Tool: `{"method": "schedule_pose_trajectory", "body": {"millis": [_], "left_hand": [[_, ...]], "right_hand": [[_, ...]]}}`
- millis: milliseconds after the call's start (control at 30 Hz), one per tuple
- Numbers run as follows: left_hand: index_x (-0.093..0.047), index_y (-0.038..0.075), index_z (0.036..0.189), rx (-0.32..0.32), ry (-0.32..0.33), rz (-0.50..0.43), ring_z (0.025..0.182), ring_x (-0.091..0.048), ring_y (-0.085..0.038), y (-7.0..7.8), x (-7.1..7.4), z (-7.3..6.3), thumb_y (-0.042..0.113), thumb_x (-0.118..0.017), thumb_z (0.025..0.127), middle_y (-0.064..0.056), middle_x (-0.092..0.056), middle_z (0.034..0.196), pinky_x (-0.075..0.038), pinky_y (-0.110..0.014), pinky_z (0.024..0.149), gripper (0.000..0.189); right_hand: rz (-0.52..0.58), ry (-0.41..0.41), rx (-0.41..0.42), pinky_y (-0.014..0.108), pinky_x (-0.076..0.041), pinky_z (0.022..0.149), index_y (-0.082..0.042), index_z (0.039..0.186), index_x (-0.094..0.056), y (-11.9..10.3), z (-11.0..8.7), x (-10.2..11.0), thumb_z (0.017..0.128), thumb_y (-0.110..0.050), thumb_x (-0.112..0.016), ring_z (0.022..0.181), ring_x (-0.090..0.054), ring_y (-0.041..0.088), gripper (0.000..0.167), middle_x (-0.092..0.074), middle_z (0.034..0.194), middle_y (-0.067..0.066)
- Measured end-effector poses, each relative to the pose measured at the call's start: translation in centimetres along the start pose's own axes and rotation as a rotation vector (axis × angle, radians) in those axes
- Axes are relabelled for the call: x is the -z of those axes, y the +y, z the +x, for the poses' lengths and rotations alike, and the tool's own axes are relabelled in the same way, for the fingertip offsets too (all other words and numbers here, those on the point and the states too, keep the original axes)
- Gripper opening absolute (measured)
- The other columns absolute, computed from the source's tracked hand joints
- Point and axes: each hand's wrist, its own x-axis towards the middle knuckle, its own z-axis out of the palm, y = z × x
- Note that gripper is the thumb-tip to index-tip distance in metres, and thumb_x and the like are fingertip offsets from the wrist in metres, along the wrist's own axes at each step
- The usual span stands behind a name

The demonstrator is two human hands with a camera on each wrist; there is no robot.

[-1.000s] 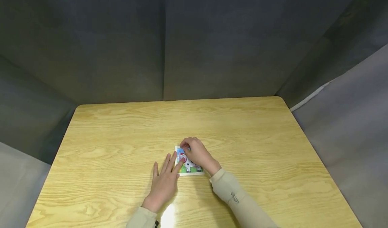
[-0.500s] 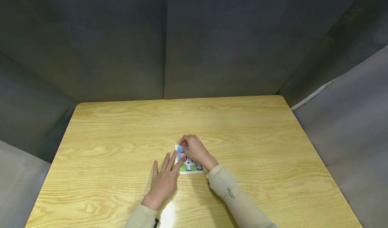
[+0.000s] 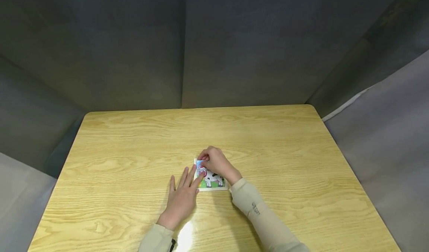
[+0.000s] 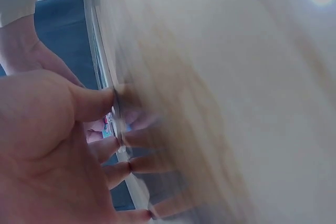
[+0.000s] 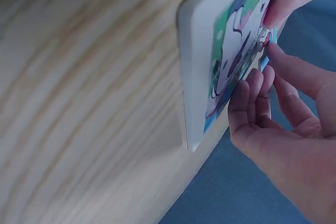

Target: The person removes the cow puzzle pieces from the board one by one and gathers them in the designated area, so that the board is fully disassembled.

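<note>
Right hand (image 3: 217, 163) shifted slightly toward far edge of picture board (image 3: 214, 189); more of printed cow (image 3: 213, 179) uncovered.

Stretches out as a pale yellow wood-grain counter (image 3: 134, 140), rounded at the far corners and catching a bright reflection (image 3: 185, 239) toward the front. Carries a flat, white-bordered picture board (image 3: 214, 180) showing a cow. Touched just beside it by a spread left hand (image 3: 181, 203).

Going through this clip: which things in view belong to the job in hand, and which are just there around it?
In the job:
cow picture, being handled
left hand, fingers touching the picture
right hand, fingers curled at the picture's far edge

Just around it:
table, only the surface underneath
dark cloth, beyond the table
grey cloth, off to the right
</note>
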Motion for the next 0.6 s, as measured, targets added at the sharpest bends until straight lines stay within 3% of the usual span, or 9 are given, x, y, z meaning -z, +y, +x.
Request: {"method": "schedule_pose_trajectory", "body": {"millis": [300, 600], "left_hand": [[-0.044, 0.018, 0.149, -0.013, 0.009, -0.012, 0.146, -0.018, -0.037, 0.04, 0.17, -0.02, 0.014, -0.056, 0.098, -0.011, -0.02, 0.162, -0.014, -0.073, 0.107, 0.052], [-0.043, 0.019, 0.15, -0.001, 0.0, -0.007, 0.147, -0.018, -0.036, 0.06, 0.24, -0.01, 0.015, -0.055, 0.099, -0.01, -0.019, 0.162, -0.013, -0.072, 0.108, 0.053]], "right_hand": [[0.1, -0.049, 0.032, 0.024, -0.051, 0.066, 0.0, 0.092, -0.071, -0.13, -0.02, 0.58, 0.085, 0.007, -0.069, 0.072, -0.061, 0.015, 0.01, -0.068, 0.083, 0.011], [0.169, -0.071, 0.005, 0.022, -0.052, 0.068, 0.0, 0.094, -0.07, 0.49, -0.01, 0.73, 0.085, 0.004, -0.072, 0.074, -0.062, 0.013, 0.01, -0.068, 0.085, 0.008]]}}
